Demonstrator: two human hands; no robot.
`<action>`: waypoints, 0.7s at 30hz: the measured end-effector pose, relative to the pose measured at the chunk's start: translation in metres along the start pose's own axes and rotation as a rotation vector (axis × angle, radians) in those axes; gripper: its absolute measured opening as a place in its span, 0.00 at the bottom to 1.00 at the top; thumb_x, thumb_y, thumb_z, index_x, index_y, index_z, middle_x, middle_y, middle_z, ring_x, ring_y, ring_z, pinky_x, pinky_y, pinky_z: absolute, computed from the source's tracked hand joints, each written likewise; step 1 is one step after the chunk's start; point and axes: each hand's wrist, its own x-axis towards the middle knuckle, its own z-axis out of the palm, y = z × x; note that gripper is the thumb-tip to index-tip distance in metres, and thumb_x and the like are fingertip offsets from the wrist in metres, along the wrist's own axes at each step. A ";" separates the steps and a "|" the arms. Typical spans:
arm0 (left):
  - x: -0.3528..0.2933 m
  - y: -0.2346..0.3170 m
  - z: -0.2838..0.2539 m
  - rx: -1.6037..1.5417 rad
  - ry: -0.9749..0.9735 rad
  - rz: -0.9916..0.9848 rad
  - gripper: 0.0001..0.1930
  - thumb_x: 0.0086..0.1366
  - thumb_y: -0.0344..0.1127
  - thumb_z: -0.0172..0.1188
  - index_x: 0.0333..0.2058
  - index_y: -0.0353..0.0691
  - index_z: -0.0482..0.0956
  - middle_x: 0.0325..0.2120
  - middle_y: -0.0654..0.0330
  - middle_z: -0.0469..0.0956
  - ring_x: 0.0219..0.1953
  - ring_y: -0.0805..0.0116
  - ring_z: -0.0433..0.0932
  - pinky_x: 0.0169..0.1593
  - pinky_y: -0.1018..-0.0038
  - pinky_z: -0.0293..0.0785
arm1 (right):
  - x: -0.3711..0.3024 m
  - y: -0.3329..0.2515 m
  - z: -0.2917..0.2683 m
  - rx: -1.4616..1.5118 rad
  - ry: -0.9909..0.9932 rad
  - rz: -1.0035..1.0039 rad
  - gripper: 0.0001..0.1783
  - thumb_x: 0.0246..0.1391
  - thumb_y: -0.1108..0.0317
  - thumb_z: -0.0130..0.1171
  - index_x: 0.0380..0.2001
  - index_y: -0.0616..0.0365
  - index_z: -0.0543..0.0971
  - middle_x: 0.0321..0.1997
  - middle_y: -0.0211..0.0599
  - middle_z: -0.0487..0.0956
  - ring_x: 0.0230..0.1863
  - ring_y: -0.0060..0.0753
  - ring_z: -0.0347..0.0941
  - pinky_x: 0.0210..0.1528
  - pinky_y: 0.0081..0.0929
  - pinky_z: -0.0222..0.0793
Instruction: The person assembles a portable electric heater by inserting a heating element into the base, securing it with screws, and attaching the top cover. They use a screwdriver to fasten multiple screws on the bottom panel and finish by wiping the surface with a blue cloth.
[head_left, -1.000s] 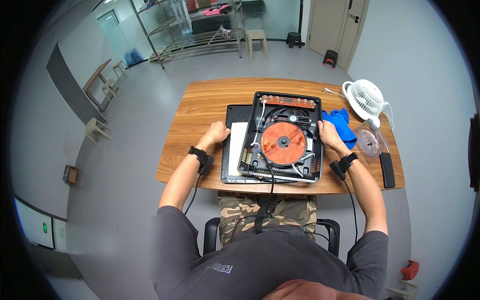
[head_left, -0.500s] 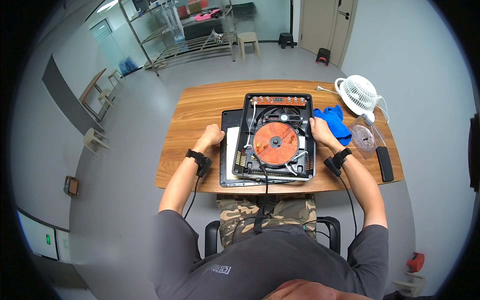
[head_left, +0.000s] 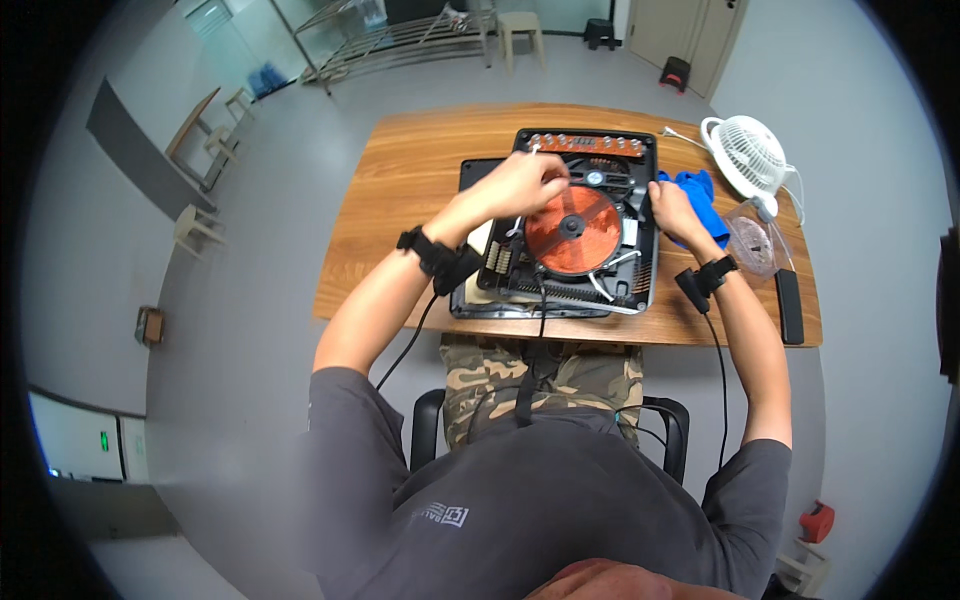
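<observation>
An opened induction cooker (head_left: 640,285) lies on the table, partly over a flat black panel (head_left: 482,172). Inside it I see a round copper coil (head_left: 590,232), an orange circuit strip (head_left: 610,147) along the far edge and several wires. My left hand (head_left: 522,184) reaches over the coil's upper left part. Its fingers are bent together, and what lies between them, if anything, is hidden. At the housing's right edge, my right hand (head_left: 675,210) grips the rim, thumb on top.
Right of the cooker lie a blue cloth (head_left: 700,200), a clear plastic container (head_left: 752,240) and a black oblong block (head_left: 789,307). A white fan (head_left: 748,155) rests at the far right corner of the wooden table (head_left: 385,230). Beyond stands a metal rack (head_left: 400,40).
My left hand has left the black panel's left edge and moved right and away from me, over the coil. The right hand stays on the rim. The whole view has tilted down.
</observation>
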 end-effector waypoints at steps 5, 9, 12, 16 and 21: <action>-0.009 -0.020 -0.043 0.069 -0.037 -0.073 0.13 0.69 0.38 0.61 0.46 0.36 0.84 0.35 0.56 0.86 0.36 0.70 0.85 0.42 0.71 0.81 | 0.005 0.005 0.003 -0.004 -0.007 -0.015 0.27 0.70 0.55 0.45 0.37 0.74 0.79 0.39 0.70 0.80 0.47 0.70 0.77 0.52 0.55 0.71; -0.026 -0.020 -0.037 -0.161 -0.147 -0.285 0.18 0.73 0.43 0.57 0.50 0.33 0.81 0.38 0.58 0.85 0.37 0.72 0.84 0.38 0.76 0.83 | 0.006 -0.033 -0.020 0.330 -0.168 0.200 0.27 0.66 0.56 0.48 0.31 0.76 0.78 0.28 0.60 0.82 0.31 0.54 0.84 0.35 0.46 0.79; -0.018 0.018 -0.020 -0.208 -0.188 -0.251 0.23 0.74 0.47 0.56 0.55 0.31 0.76 0.44 0.54 0.82 0.40 0.71 0.84 0.39 0.74 0.84 | 0.006 -0.052 -0.038 0.333 -0.166 0.174 0.27 0.65 0.56 0.48 0.30 0.76 0.78 0.26 0.55 0.83 0.25 0.45 0.84 0.27 0.38 0.81; 0.001 0.058 0.003 -0.167 -0.197 -0.190 0.30 0.71 0.54 0.59 0.55 0.29 0.76 0.41 0.49 0.83 0.36 0.69 0.85 0.38 0.73 0.83 | 0.019 -0.058 -0.038 0.244 -0.095 0.098 0.27 0.62 0.56 0.49 0.26 0.74 0.81 0.22 0.55 0.83 0.20 0.39 0.83 0.29 0.33 0.82; 0.026 0.085 0.019 0.081 -0.120 -0.133 0.45 0.61 0.66 0.63 0.56 0.23 0.71 0.45 0.37 0.81 0.48 0.48 0.82 0.55 0.62 0.77 | 0.025 -0.106 -0.065 0.241 -0.158 0.062 0.25 0.60 0.57 0.52 0.23 0.73 0.82 0.17 0.51 0.81 0.20 0.39 0.84 0.28 0.33 0.82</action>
